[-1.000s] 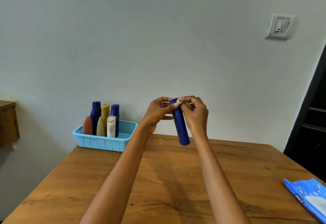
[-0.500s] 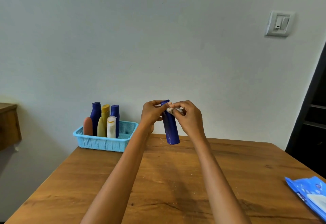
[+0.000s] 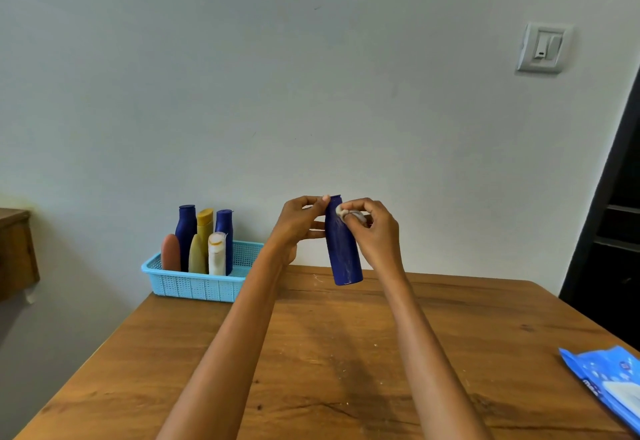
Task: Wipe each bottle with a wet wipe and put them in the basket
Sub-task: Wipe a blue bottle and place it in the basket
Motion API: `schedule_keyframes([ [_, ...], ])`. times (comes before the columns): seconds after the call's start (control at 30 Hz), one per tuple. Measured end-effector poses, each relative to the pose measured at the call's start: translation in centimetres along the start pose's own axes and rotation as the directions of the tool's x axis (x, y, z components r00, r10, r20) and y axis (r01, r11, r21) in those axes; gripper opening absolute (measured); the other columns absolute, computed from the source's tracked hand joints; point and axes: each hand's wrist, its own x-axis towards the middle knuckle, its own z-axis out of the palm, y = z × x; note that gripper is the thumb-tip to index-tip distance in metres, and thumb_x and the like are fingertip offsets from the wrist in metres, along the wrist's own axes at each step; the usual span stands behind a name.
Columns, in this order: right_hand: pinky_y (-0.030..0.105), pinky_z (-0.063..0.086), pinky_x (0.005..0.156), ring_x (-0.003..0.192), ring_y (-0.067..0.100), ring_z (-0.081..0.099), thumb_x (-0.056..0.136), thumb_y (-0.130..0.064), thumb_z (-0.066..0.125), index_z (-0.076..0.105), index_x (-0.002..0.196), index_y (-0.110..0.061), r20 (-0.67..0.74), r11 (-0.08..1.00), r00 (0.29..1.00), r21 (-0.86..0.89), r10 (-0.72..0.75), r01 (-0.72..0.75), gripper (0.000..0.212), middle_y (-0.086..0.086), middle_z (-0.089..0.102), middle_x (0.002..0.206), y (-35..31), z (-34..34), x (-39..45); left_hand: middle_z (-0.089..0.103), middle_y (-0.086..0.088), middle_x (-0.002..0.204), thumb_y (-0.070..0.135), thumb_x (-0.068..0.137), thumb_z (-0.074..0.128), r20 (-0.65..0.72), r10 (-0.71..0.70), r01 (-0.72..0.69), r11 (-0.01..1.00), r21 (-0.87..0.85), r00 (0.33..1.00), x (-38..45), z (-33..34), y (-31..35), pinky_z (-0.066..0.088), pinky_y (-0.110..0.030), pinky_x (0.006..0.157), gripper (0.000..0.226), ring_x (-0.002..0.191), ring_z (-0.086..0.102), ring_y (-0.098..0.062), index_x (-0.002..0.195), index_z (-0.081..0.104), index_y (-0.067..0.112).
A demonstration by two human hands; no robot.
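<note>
Wooden table (image 3: 346, 353) abuts a pale wall (image 3: 311, 76); switch (image 3: 543, 46) upper right; dark doorway (image 3: 616, 214) at right edge. Left hand (image 3: 298, 223) grips the blue bottle (image 3: 343, 249) near its top, above the far edge; right hand (image 3: 372, 228) pinches a wipe (image 3: 348, 213) against it. Basket (image 3: 201, 284) at far left corner holds bottles (image 3: 204, 242); wipe pack (image 3: 609, 384) at right edge.

Pale wall (image 3: 311, 76), wall switch (image 3: 544, 47), wooden table (image 3: 329, 353).

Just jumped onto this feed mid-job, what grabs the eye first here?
Mid-frame above the wooden table, the left hand holds a dark blue bottle while the right hand presses a balled wet wipe near its top. At the table's far left corner stands a light blue basket of bottles.
</note>
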Motion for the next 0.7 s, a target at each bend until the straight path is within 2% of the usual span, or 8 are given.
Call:
schedule_keyframes([
  [0.07, 0.011, 0.05, 0.067, 0.092, 0.01, 0.061, 0.086, -0.019, 0.067, 0.064, 0.103, -0.014, 0.005, 0.996, 0.999, 0.083, 0.04, -0.04, 0.018, -0.004, 0.066, 0.103, 0.0, -0.3, 0.1, 0.069, -0.004, 0.1, 0.029, 0.091, 0.059, 0.066, 0.003, -0.004, 1.0, 0.023, 0.998, 0.0, -0.2, 0.0, 0.057, -0.024, 0.062, 0.022, 0.081, 0.07, -0.016, 0.108, 0.061, 0.015],
  [0.17, 0.017, 0.053, 0.069, 0.092, 0.011, 0.062, 0.087, -0.019, 0.066, 0.064, 0.105, -0.014, -0.026, 0.99, 0.998, 0.132, 0.06, -0.056, 0.019, -0.005, 0.066, 0.104, -0.2, -0.3, 0.0, 0.072, -0.002, 0.093, 0.027, 0.091, 0.06, 0.155, -0.011, 0.011, 1.0, 0.005, 0.988, -0.2, -0.2, -0.3, 0.055, -0.025, 0.063, 0.016, 0.08, 0.071, -0.014, 0.103, 0.065, 0.019],
  [0.27, 0.021, 0.055, 0.072, 0.091, 0.012, 0.063, 0.088, -0.019, 0.065, 0.064, 0.106, -0.015, -0.053, 0.986, 0.997, 0.162, 0.048, -0.038, 0.018, -0.004, 0.067, 0.104, -0.6, -0.3, 0.1, 0.074, 0.0, 0.087, 0.031, 0.087, 0.063, 0.19, -0.013, 0.021, 0.999, -0.041, 0.982, -0.4, -0.1, -0.2, 0.055, -0.024, 0.063, 0.019, 0.081, 0.071, -0.013, 0.101, 0.068, 0.019],
  [0.33, 0.019, 0.054, 0.071, 0.091, 0.011, 0.063, 0.087, -0.019, 0.065, 0.065, 0.105, -0.014, -0.043, 0.987, 0.999, 0.16, 0.03, -0.023, 0.018, -0.004, 0.067, 0.103, -0.8, -0.4, 0.2, 0.074, 0.001, 0.085, 0.032, 0.085, 0.065, 0.2, -0.016, 0.03, 0.997, -0.067, 0.98, -0.5, -0.2, 0.0, 0.055, -0.023, 0.062, 0.022, 0.08, 0.071, -0.012, 0.101, 0.068, 0.018],
  [0.43, 0.012, 0.051, 0.07, 0.092, 0.008, 0.062, 0.086, -0.019, 0.067, 0.066, 0.104, -0.016, 0.004, 0.995, 1.0, 0.101, -0.02, 0.019, 0.018, -0.005, 0.066, 0.103, -0.9, -0.6, 0.1, 0.074, 0.0, 0.086, 0.03, 0.086, 0.064, 0.192, -0.045, 0.065, 0.993, -0.101, 0.98, -0.4, -0.2, 0.0, 0.056, -0.025, 0.063, 0.025, 0.081, 0.071, -0.013, 0.106, 0.066, 0.014],
  [0.57, 0.006, 0.047, 0.066, 0.089, 0.004, 0.059, 0.083, -0.022, 0.07, 0.067, 0.102, -0.017, 0.114, 0.997, 0.992, -0.04, -0.059, 0.064, 0.02, -0.007, 0.064, 0.101, -0.2, -1.0, 0.0, 0.074, -0.001, 0.084, 0.026, 0.085, 0.067, 0.102, -0.097, 0.118, 0.969, -0.217, 0.99, -0.4, -0.1, -0.3, 0.056, -0.027, 0.06, 0.023, 0.076, 0.072, -0.015, 0.103, 0.066, 0.012],
  [0.7, 0.004, 0.045, 0.068, 0.093, 0.01, 0.061, 0.087, -0.02, 0.066, 0.068, 0.105, -0.011, 0.052, 0.985, 0.994, -0.136, -0.097, 0.104, 0.02, 0.001, 0.065, 0.104, 0.1, -0.6, 0.0, 0.074, -0.002, 0.084, 0.025, 0.083, 0.07, 0.082, -0.113, 0.127, 0.972, -0.197, 0.99, -0.4, -0.2, -0.5, 0.056, -0.026, 0.058, 0.022, 0.075, 0.072, -0.016, 0.101, 0.066, 0.013],
])
